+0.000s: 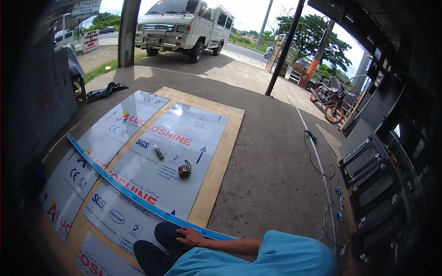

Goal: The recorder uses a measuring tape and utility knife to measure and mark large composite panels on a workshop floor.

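Note:
My right hand (191,237) reaches in from the right and rests on my dark-trousered knee (168,234). Its fingers look spread, and nothing shows in them. Right beside it runs a long blue straightedge (122,186), which looks curved in this lens and crosses the sheets. Beneath lie white composite panels (209,122) with red and blue print, on a larger plywood sheet (232,126). A dark tape measure (184,170) and a small metallic item (159,152), its kind unclear, sit on the middle panel. My left hand does not show.
Bare concrete floor (258,156) extends to the right. There a power cord (311,156), a long pale strip (317,161) and dark framed panels (373,170) lie or stand. A black bag (107,91) is at the left; a white van (184,27) and motorcycle (329,99) stand farther off.

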A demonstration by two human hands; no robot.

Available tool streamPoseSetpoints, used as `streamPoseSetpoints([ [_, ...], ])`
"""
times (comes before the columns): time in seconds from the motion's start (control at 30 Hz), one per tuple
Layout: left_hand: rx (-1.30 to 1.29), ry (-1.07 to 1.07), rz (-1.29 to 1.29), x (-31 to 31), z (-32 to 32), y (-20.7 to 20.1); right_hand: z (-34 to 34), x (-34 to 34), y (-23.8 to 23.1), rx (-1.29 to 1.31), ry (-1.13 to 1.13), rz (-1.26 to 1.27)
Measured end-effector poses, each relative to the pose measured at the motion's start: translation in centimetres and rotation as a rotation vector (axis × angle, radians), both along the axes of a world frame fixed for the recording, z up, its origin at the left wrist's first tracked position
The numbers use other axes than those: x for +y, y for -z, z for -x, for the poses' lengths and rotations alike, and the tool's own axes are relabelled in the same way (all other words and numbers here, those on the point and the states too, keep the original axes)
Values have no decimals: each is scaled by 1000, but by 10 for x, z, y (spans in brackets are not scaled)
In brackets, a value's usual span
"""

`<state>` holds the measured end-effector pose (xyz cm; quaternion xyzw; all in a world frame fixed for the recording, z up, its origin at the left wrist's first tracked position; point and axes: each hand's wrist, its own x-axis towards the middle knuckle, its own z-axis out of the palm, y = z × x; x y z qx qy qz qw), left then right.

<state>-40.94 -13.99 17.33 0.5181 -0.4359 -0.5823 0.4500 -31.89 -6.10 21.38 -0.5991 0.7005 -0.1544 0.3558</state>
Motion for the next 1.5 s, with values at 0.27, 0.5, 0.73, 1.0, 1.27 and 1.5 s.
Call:
streamPoseSetpoints([
  [0.27, -716, -801, 146, -9, -576, -94, 40, 65, -6, -5, 173, 135],
  [0.5, -885, -649, -395, 218, -573, -7, 6, 4, -2, -82, 117, 198],
  [0.73, -785, -308, -596, 192, -464, 88, 54, -23, 84, -200, 563, 106],
  [1.0, -631, -198, -131, -75, -404, 58, 71, -17, 153, 323, 196, -30],
  [1.27, -587, 51, -16, -332, -292, 129, 58, -23, 149, 111, 307, 73],
  [1.5, -1074, 42, -16, -368, -280, 163, 67, -29, 166, 137, 308, 92],
])
